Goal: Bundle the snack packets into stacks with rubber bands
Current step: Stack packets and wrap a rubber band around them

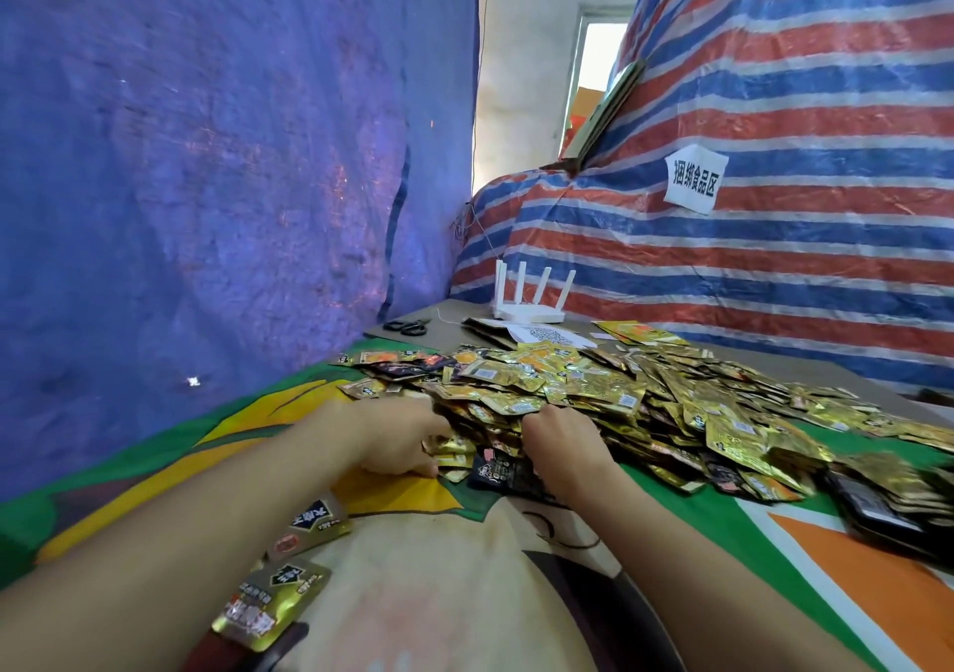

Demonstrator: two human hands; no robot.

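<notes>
A large heap of gold and black snack packets [609, 392] covers the middle and right of the table. My left hand [397, 439] reaches into the heap's near left edge, its fingers curled round a few gold packets. My right hand [560, 439] is buried in the heap beside it, fingers curled among the packets and mostly hidden. Two loose gold packets [279, 599] lie near my left forearm. No rubber band is visible.
A colourful printed cloth [826, 568] covers the table. A bound stack of dark packets [888, 506] sits at the right edge. A white router [526, 304], black scissors [408, 328] and papers lie at the back. Blue and striped tarps wall the table in.
</notes>
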